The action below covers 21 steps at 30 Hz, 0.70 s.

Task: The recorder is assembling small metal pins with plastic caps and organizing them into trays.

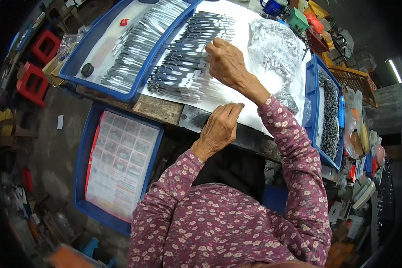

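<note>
Grip of the left hand (pixel 219 126): fingers curled, positioned over the near edge of the counter (pixel 158 108); whether anything is held between the fingertips cannot be told. Grip of the right hand (pixel 228 62): farther out, fingers folded tightly inward at the right side of the slim black-and-white pieces (pixel 178 73); the fingertips are hidden, so its hold on a piece cannot be confirmed. Both wrists emerge from maroon floral sleeves (pixel 286 118). Below counter level, to the left, a blue crate (pixel 81 165) contains a printed sheet (pixel 120 163) with a grid of small pictures. On the counter, a white sheet (pixel 234 96) carries the black-and-white pieces, laid side by side in a long overlapping row running away from the person. Left of this row, a blue tray (pixel 98 90) contains gray slender pieces (pixel 138 49) and a black round cap (pixel 87 69). At the right, a second blue tray (pixel 327 157) contains black-and-white bristly pieces (pixel 329 116). Beyond the right forearm lies a clear plastic bag (pixel 274 42) of small white parts. At the far side stand a green box (pixel 298 20) and a blue mug (pixel 273 7).
</note>
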Tool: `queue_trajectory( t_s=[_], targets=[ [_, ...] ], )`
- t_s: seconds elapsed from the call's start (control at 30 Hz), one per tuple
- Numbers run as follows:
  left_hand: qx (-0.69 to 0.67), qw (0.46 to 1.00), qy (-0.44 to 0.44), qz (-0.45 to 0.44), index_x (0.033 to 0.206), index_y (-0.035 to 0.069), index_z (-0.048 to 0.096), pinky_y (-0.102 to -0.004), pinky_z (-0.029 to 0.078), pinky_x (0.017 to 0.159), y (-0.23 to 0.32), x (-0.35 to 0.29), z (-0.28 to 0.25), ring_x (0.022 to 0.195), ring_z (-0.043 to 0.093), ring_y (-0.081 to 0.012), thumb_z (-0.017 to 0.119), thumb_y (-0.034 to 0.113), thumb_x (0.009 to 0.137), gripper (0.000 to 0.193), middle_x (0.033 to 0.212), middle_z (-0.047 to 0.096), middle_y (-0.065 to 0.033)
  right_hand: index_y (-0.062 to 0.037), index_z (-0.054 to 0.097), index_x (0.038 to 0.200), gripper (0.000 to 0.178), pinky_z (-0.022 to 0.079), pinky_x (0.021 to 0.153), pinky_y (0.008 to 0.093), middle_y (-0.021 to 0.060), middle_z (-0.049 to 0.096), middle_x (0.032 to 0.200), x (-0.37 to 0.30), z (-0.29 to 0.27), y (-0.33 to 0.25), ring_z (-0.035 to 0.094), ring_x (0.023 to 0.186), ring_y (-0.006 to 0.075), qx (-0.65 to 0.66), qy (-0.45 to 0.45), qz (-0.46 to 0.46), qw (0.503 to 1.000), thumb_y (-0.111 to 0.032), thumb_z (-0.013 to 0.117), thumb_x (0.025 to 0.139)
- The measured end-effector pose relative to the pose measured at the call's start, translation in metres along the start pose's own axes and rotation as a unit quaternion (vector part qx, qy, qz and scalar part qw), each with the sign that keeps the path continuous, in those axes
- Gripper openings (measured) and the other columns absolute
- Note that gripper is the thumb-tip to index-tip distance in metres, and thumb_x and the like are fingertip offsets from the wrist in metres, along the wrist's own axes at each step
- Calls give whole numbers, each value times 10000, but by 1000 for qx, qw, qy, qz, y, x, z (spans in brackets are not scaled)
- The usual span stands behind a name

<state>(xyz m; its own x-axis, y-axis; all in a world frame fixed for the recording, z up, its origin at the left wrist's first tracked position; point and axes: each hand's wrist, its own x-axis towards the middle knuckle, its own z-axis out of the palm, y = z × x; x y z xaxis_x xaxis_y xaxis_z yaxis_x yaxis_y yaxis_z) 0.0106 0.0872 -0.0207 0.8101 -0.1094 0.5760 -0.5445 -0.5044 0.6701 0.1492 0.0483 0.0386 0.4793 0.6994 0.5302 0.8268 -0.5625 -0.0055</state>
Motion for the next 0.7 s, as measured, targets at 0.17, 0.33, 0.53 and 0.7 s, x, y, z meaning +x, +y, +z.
queue_trajectory(
  t_s=[0.17,0.33,0.53,0.7],
  targets=[
    [5,1000,3,6,1031,-37,512,-381,453,735,1,1,-1,809,556,-336,477,-87,722,314,875,564,-190,2,524,724,98,425,561,355,106,472,687,1,1,-1,516,641,258,0,-1,1,1000,-55,599,700],
    [1,1000,1,9,1035,-34,515,-380,458,736,-1,0,0,817,560,-339,482,-86,713,327,901,567,-189,-10,547,784,95,434,551,355,100,488,700,3,0,-4,530,643,252,6,-7,14,1000,-40,575,698],
    [-5,1000,0,3,1026,-35,521,-377,460,740,0,-1,-2,823,563,-335,490,-84,708,323,927,574,-182,7,563,895,248,467,516,377,145,521,772,2,0,-2,571,669,270,9,-45,11,999,-65,618,664],
    [-24,999,24,18,1010,-34,528,-381,461,742,-2,-5,-1,839,564,-343,489,-94,704,314,927,574,-187,-34,557,843,123,441,535,346,98,504,721,2,-2,-8,531,620,239,16,-16,26,999,-40,570,721]
  ],
)
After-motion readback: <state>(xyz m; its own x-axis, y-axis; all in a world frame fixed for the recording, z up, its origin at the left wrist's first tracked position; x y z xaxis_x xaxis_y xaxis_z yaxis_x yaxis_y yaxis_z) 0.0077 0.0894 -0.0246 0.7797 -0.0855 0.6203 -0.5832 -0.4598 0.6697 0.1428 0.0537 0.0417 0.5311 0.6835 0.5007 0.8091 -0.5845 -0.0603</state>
